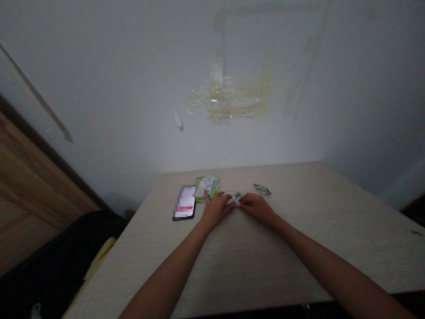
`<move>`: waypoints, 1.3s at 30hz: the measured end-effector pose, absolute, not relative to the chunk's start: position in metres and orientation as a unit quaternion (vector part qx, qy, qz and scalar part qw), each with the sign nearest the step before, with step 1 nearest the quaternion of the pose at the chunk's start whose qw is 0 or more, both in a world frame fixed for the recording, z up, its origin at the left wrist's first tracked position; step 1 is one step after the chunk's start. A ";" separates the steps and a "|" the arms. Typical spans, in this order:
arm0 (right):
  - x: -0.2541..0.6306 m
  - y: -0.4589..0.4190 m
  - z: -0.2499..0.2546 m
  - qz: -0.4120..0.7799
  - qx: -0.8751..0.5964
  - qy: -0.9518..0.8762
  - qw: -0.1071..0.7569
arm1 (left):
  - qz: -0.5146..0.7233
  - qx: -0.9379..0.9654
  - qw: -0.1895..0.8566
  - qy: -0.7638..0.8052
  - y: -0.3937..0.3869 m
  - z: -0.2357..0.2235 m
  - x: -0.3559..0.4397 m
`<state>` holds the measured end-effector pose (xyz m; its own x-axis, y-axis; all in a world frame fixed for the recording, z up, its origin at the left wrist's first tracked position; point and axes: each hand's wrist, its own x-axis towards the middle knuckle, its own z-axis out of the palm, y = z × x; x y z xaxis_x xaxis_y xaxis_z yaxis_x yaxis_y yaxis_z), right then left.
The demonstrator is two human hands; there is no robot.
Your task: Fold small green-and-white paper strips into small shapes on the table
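Between my two hands, low over the table, is a small white, green and yellow printed piece of paper or packaging (pixel 237 197); its exact kind is too small to tell. My left hand (pixel 215 208) grips its left end, with the index finger stretched toward a green-and-white stack of printed packets (pixel 206 186). On the right end, my right hand (pixel 259 207) pinches with thumb and fingers together. A small folded piece with a dark edge and green print (pixel 262 189) lies just beyond the right hand.
A phone with a lit screen (pixel 185 203) lies left of the stack. The pale wooden table (pixel 299 186) meets a wall with peeling clear tape (pixel 229 102). Left of the table are a dark bag-like item (pixel 76 248), yellow cloth (pixel 99 257) and a wooden panel (pixel 29 190).
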<state>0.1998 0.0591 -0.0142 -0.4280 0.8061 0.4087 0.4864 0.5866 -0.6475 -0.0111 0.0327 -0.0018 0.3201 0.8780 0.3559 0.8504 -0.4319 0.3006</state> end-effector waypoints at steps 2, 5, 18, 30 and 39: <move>0.200 0.059 -0.014 0.227 -0.399 -0.810 0.365 | 0.252 0.800 0.026 0.545 0.032 0.000 -0.010; 0.199 0.058 -0.013 0.228 -0.408 -0.803 0.370 | 0.252 0.804 0.024 0.538 0.030 0.003 -0.009; 0.194 0.058 -0.013 0.160 -0.433 -0.818 0.344 | 0.266 0.826 -0.034 0.496 0.028 0.002 -0.015; 0.195 0.061 -0.017 0.140 -0.450 -0.813 0.343 | 0.231 0.844 -0.052 0.482 0.028 0.001 -0.016; 0.199 0.062 -0.017 0.147 -0.422 -0.828 0.340 | 0.213 0.836 -0.030 0.504 0.031 -0.007 -0.014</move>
<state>0.1986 0.0620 -0.0167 -0.4130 0.7975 0.4399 0.5979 0.6017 -0.5296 -0.0138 0.0306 -0.0066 0.4009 0.8305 0.3867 0.8560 -0.4900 0.1649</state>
